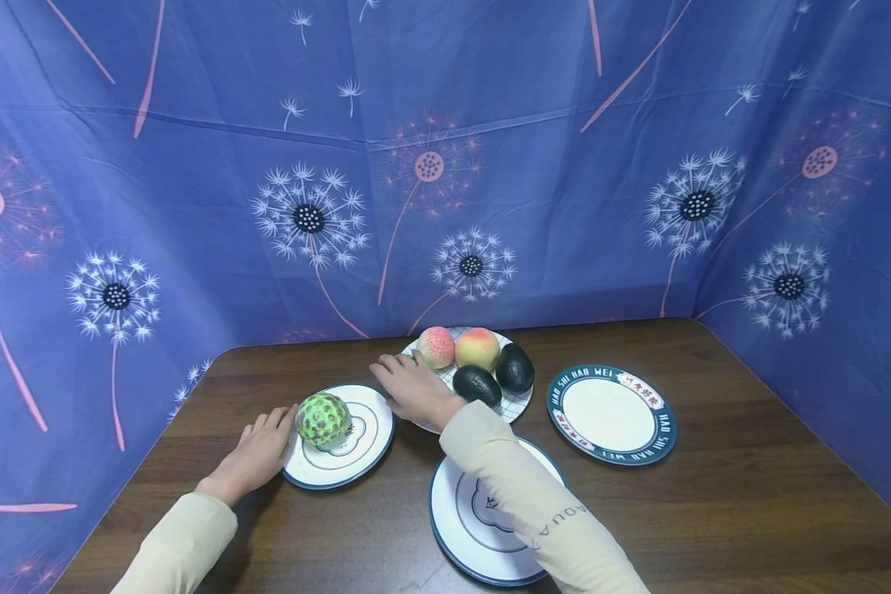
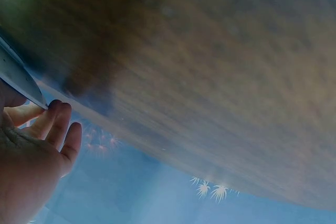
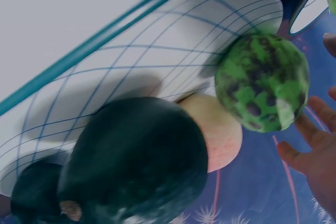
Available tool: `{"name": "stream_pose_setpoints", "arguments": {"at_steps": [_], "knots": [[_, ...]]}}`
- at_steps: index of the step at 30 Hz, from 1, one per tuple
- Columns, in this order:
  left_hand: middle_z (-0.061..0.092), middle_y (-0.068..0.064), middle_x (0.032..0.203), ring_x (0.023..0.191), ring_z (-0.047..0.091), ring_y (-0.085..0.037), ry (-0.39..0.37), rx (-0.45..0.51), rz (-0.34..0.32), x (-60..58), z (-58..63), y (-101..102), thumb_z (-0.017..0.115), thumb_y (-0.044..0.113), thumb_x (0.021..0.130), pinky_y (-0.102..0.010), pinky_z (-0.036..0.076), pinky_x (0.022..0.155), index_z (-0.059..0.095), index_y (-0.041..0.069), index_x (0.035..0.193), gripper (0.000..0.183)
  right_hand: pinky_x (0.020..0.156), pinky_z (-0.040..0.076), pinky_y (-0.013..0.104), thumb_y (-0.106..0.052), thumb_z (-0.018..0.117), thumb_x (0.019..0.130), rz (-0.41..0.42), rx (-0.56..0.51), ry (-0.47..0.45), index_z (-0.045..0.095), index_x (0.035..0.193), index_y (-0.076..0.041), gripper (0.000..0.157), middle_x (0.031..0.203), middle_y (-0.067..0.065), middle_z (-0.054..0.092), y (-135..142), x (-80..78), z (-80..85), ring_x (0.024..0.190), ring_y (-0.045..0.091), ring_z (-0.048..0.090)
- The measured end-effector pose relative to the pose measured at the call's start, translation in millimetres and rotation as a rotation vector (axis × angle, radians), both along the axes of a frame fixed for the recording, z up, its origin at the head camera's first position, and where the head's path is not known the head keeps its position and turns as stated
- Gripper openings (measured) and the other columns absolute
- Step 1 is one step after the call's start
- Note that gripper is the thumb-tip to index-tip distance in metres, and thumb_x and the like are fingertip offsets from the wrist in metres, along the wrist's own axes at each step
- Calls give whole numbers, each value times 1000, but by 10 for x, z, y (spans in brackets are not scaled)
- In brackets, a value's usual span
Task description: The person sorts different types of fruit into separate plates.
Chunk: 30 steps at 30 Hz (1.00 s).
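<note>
My left hand (image 1: 260, 450) is at the left side of a white blue-rimmed plate (image 1: 371, 433). In the left wrist view, its fairly straight fingertips meet the plate rim (image 2: 23, 85); the thumb is mostly hidden. On that plate sits a round green, dark-spotted fruit like a custard apple (image 1: 322, 418). My right hand (image 1: 416, 388) reaches over the left edge of a grid-patterned plate (image 1: 516, 406). Its spread fingers are beside a second green spotted fruit (image 3: 262, 82), mostly hidden in the head view. Two peaches (image 1: 478, 348) and two avocados (image 1: 515, 368) share this plate.
Stacked blue-rimmed plates (image 1: 475, 528) stand at the front, partly under my right forearm. A plate with a lettered teal rim (image 1: 664, 429) lies at the right. Behind the brown wooden table (image 1: 757, 495) hangs a blue dandelion-print curtain (image 1: 564, 206).
</note>
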<state>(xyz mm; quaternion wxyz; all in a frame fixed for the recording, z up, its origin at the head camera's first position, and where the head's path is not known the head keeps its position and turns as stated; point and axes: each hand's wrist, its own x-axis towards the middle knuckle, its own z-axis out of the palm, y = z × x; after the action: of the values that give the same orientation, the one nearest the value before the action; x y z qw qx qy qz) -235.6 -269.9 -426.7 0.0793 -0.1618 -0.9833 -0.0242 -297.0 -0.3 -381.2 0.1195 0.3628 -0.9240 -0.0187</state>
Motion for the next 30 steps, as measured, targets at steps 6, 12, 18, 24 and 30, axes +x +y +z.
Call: {"name": "stream_pose_setpoints", "arguments": {"at_steps": [6,12,18,24,30], "knots": [[45,-26,124,108,45,-40,0,-3,1,-7,-2,2,49,1,87,-53,38,81,39,-10,131,47,105,29,49,-29,62,85,-23,13,17,39,135,-17,56,135,3,42,86,-22,-3,124,24,42],[46,-26,123,107,45,-40,7,-2,1,-5,-2,8,49,3,88,-52,38,80,39,-10,131,46,105,30,49,-29,60,84,-54,14,22,41,134,-18,55,135,3,42,139,-64,-31,123,26,41],[46,-26,123,106,45,-40,11,4,2,-12,-8,4,48,4,88,-53,38,81,39,-10,131,46,104,32,50,-33,64,81,-74,21,12,41,134,-18,60,136,5,42,174,-96,-54,123,28,41],[46,-26,123,107,46,-40,7,11,0,-7,-11,2,48,5,89,-54,38,82,39,-9,131,45,102,33,48,-32,65,80,-91,57,33,39,136,-19,62,136,5,42,183,-108,-82,121,29,43],[46,-26,123,107,45,-41,5,6,1,-7,-14,-5,47,4,89,-54,37,82,38,-9,132,46,101,35,46,-28,69,77,-111,84,59,38,136,-19,67,138,6,40,170,-103,-107,120,30,44]]}}
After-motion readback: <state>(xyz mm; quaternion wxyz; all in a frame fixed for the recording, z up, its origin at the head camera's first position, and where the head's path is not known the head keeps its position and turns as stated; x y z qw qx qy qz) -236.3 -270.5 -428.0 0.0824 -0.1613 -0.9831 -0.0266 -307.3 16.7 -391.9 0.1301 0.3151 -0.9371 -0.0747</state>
